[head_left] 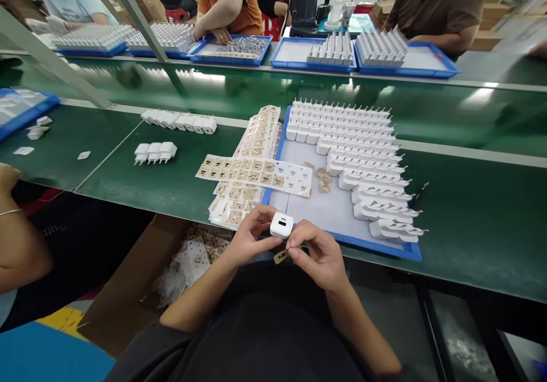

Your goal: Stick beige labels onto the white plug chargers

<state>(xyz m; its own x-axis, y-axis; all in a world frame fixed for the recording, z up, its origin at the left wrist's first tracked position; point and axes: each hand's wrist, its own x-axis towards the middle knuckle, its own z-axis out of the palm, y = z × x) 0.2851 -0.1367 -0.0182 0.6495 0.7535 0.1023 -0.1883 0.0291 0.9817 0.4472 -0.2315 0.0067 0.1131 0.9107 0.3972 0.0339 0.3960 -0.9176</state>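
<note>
My left hand (252, 237) grips a white charger (281, 224) by its side, its face with the dark port slot turned up toward me. Close beside it, my right hand (318, 251) pinches a small tan sticker (281, 256) between thumb and fingertips, just below the charger. Both hands are over the near edge of a blue-rimmed tray (376, 246). Rows of white chargers (363, 160) with pins up fill its far and right parts. A partly used sticker sheet (256, 172) lies across the tray's left rim, over a stack of similar sheets (235, 214).
Several loose tan pieces (323, 178) lie inside the tray. To the left on the green bench stand more white chargers (154, 152). Below the bench edge, a cardboard box (123, 279) holds scrap sheets. Other people sit across the conveyor (239, 89), and a neighbour's arm (21, 239) is at left.
</note>
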